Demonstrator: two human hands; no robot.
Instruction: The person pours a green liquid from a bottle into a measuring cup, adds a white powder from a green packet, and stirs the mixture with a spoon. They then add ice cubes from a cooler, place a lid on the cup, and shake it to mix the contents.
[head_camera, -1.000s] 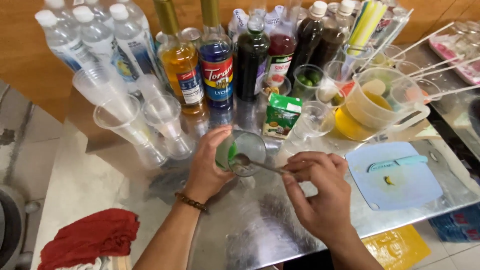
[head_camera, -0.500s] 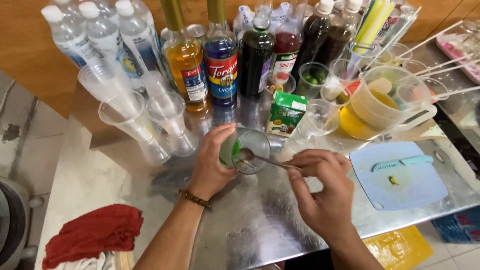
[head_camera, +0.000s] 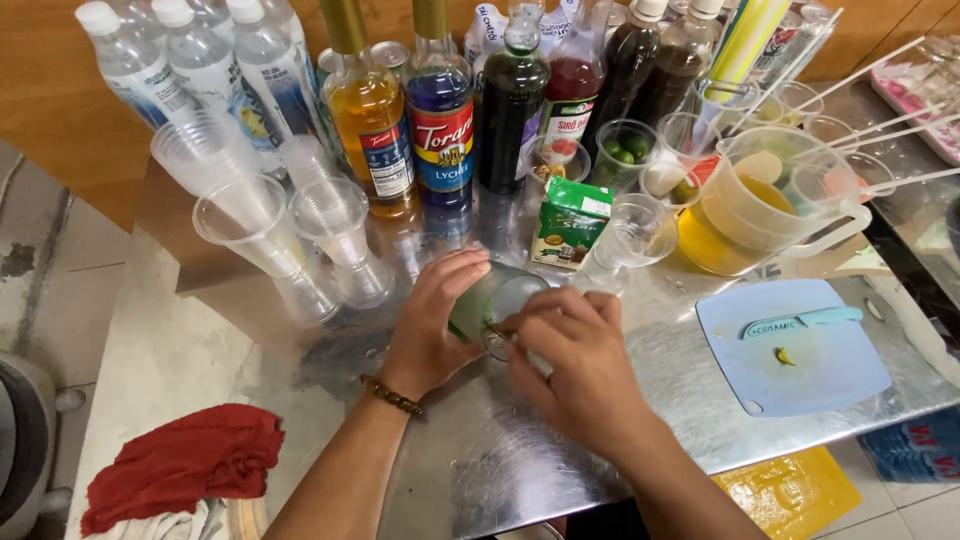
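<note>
Nearest the front edge of the steel counter (head_camera: 560, 460), the right hand (head_camera: 580, 355) is curled into a loose fist, its fingers pinched on the thin handle of a utensil — only a short metal stretch of it shows, so its kind is hard to tell — that points into the mouth of a small clear glass (head_camera: 495, 300). The left hand (head_camera: 435, 320), a beaded bracelet (head_camera: 392, 395) at its wrist, is wrapped around that glass from the side and holds it tilted toward the right hand; something green shows inside. The glass sits about mid-counter, just in front of a small green carton (head_camera: 572, 222). Toward the left front corner lies a red cloth (head_camera: 185, 465). Near the right edge rests a light blue cutting board (head_camera: 800, 355) with a pale blue knife (head_camera: 795, 322) on it. Farther back stand stacked clear plastic cups (head_camera: 265, 235) on the left and a plastic pitcher (head_camera: 765, 200) of yellow liquid on the right. Along the back edge runs a row of syrup bottles (head_camera: 440, 110) and water bottles (head_camera: 200, 65).
</note>
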